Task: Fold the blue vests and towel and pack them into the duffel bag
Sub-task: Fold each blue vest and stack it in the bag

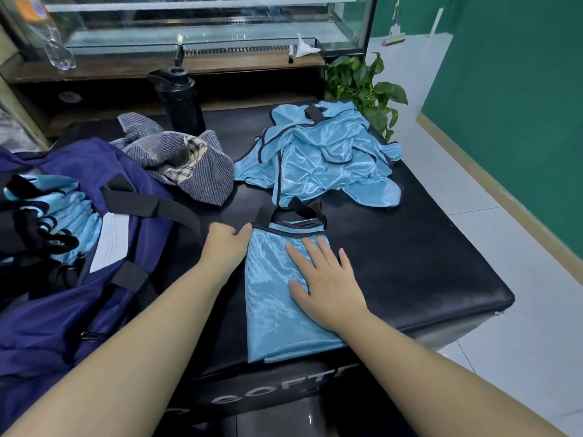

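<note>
A folded vest (277, 298) lies on the table (410, 263) near its front edge. Behind it sits a heap of vests (321, 159); left of that the towel (186, 162), with a bottle (179, 99) behind. The bag (79, 279), vests inside, lies far left.

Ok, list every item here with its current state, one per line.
Duffel bag: open, folded vests inside.
Vest under hands: folded lengthwise, flat.
Vest pile: unfolded, crumpled.
Towel: unfolded, bunched.
Black bottle: upright, lid on.
Left hand: pinching the vest's edge.
Right hand: flat, pressing the vest.
</note>
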The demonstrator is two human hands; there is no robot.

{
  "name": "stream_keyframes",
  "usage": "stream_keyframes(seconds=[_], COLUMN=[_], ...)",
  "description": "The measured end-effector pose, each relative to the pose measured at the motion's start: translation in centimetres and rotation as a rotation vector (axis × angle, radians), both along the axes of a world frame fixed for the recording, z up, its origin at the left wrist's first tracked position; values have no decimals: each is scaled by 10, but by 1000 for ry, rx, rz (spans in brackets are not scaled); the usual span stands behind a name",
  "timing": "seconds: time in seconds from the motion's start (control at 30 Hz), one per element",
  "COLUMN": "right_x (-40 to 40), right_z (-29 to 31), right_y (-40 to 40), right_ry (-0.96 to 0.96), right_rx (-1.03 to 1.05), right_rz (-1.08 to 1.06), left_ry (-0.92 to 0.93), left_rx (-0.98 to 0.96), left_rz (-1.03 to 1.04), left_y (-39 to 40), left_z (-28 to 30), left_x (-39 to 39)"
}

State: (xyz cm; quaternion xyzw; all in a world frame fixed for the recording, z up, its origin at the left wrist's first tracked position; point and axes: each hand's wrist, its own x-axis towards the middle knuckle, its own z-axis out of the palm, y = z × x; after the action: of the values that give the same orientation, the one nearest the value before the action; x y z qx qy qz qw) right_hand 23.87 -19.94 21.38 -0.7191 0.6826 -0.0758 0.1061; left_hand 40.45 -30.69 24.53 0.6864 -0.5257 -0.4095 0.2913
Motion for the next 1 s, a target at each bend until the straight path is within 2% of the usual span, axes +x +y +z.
stream_keyframes(seconds=[0.03,0.1,0.17,0.27,0.33,0.4,0.47,0.53,0.6,0.67,0.73,0.9,0.97,1.0], right_x=[0,0,1,-1,-4,-8,-15,-23,-31,-36,-40,-39,-41,-43], right_z=[0,1,3,7,9,12,16,23,33,42,45,38,34,32], right_y=[0,0,2,3,4,3,-4,-14,-24,-31,-36,-36,-27,-19], right_ry=[-10,-23,-53,-176,-373,-564,-676,-814,-950,-982,-952,-861,-787,-713], right_rx=[-2,-9,-15,-58,-121,-194,-214,-75,68,154,167,99,64,24], right_rz=[-2,-2,1,0,-55,-195,-370,-473,-455,-393,-347,-329,-284,-240], left_ry=[43,259,361,367,433,525,569,613,678,724,670,274,137,36], left_rx=[78,250,329,294,268,260,234,213,218,232,218,16,-64,-140], left_rz=[-30,-71,-129,-73,-27,-65,-161,-213,-230,-214,-141,-39,-90,-179], left_y=[4,9,14,16,19,20,23,24,27,24,17,7,13,18], left_z=[5,12,18,14,17,21,27,30,33,30,21,-3,-2,-1], left_x=[0,-1,-4,-10,-16,-20,-22,-20,-15,-9,-5,11,20,26])
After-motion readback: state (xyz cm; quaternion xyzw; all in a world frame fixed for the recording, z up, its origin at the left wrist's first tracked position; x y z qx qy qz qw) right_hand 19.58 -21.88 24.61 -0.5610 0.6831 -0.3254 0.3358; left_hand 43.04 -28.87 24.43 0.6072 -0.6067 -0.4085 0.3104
